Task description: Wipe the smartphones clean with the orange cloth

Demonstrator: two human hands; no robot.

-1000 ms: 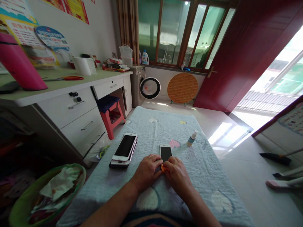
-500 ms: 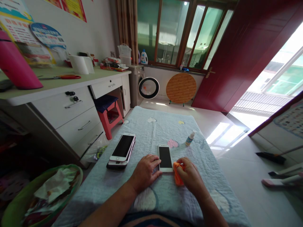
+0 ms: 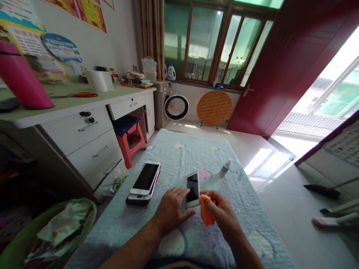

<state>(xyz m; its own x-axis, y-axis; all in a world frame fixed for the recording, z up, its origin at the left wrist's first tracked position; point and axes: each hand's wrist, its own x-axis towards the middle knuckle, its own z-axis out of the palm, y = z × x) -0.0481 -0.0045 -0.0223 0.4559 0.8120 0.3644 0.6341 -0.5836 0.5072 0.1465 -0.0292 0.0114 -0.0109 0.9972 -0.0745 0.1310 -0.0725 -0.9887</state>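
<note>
A white smartphone (image 3: 193, 186) with a dark screen is tilted above the quilted cloth, its right edge higher than its left. My left hand (image 3: 173, 206) grips its left edge, fingertips over the screen's side and thumb stretched out below the lower end. Pinched in my right hand (image 3: 218, 209) is an orange cloth (image 3: 206, 213), which hangs down beside the phone; the fingertips are at the phone's right edge. To the left lies a stack of phones, a white smartphone (image 3: 146, 179) on top. A small spray bottle (image 3: 225, 167) stands to the right.
A light blue quilt (image 3: 174, 153) covers the surface before me. At left are a desk (image 3: 67, 125), a red stool (image 3: 129, 144) and a green bin (image 3: 89, 220). A washing machine (image 3: 162, 101) with its door open and a round wooden tabletop (image 3: 214, 107) stand at the back.
The phone has gone from lying flat to tilted, its right edge raised. My right hand and the orange cloth have moved left to its edge. My left fingers reach slightly over the screen.
</note>
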